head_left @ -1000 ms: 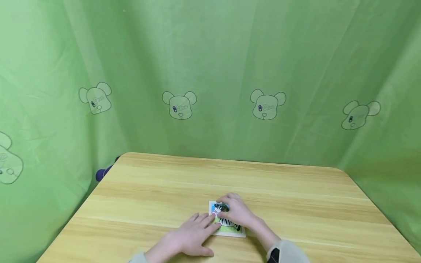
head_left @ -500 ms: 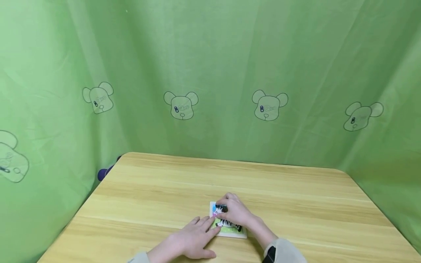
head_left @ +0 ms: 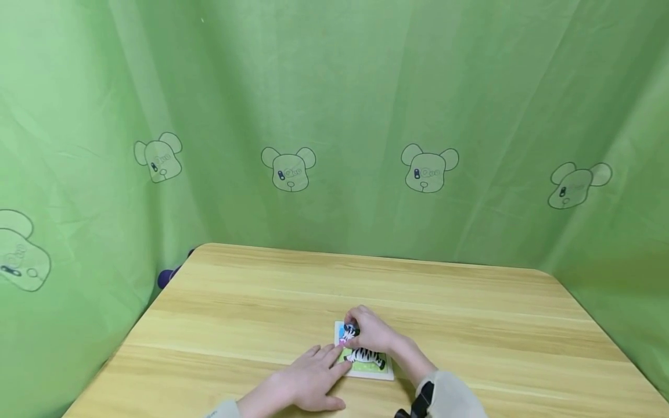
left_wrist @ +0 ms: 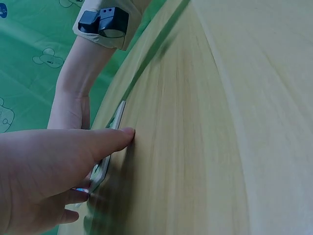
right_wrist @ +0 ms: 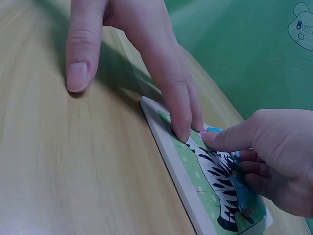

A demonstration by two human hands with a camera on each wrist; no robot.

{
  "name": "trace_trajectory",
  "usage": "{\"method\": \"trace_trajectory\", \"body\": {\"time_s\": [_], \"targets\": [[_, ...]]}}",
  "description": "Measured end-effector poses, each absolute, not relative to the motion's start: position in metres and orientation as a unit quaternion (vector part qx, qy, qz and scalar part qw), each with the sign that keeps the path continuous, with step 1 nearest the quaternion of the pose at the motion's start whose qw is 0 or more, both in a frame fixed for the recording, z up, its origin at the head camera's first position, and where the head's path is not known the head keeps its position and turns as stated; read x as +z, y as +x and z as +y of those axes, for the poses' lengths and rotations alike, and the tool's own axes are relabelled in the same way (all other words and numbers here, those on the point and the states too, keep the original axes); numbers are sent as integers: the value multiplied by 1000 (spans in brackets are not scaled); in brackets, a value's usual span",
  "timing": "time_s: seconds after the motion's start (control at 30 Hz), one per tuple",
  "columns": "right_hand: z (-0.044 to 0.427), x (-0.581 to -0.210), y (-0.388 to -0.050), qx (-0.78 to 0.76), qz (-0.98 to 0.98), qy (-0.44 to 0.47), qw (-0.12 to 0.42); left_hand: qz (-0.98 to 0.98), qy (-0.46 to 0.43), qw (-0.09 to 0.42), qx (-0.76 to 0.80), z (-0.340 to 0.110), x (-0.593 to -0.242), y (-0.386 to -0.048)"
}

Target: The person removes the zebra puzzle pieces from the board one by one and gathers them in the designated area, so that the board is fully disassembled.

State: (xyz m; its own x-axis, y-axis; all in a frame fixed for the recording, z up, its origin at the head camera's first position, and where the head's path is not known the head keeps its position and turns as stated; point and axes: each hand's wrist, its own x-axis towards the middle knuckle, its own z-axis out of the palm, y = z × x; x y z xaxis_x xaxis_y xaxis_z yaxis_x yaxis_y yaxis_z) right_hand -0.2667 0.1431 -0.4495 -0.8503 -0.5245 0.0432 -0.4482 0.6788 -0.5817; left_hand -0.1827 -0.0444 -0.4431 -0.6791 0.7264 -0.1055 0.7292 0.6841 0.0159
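Note:
A small puzzle board (head_left: 366, 373) with a zebra picture and a pale border lies on the table. My left hand (head_left: 312, 380) is flat and spread, its forefinger and thumb side over the board's left part; in the right wrist view, fingertips of the left hand (right_wrist: 151, 54) press the board near the zebra's front. At the board's upper part, my right hand (head_left: 373, 334) pinches the zebra-head puzzle piece (head_left: 349, 332) between thumb and curled fingers. Striped zebra body (right_wrist: 218, 181) lies in the board below it. The right fingers partly hide the board's upper right.
The wood-grain table (head_left: 251, 290) has rounded far corners. Green curtains (head_left: 355, 87) printed with bear heads hang behind and at both sides. Something purple (head_left: 165, 278) shows past the table's left edge. A black device (left_wrist: 105, 22) is strapped at the right sleeve.
The zebra-head piece has turned slightly within the right hand's pinch, and the right hand has rolled a little. The left hand stays on the board. The whole head view has shifted slightly.

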Motion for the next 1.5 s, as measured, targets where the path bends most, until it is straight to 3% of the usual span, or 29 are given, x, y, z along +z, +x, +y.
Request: {"method": "trace_trajectory", "body": {"time_s": [0.53, 0.9, 1.23, 1.5], "targets": [[152, -463, -272, -452, 872, -191, 8, 917, 396, 40, -5, -45, -450, -188], [218, -454, -280, -540, 837, -91, -3, 916, 399, 43, -3, -47, -450, -188], [253, -461, -289, -490, 872, -14, 13, 914, 404, 50, 4, -49, -449, -188], [254, -466, -292, -430, 903, -14, -4, 913, 404, 52, 4, -48, -448, -188]]}}
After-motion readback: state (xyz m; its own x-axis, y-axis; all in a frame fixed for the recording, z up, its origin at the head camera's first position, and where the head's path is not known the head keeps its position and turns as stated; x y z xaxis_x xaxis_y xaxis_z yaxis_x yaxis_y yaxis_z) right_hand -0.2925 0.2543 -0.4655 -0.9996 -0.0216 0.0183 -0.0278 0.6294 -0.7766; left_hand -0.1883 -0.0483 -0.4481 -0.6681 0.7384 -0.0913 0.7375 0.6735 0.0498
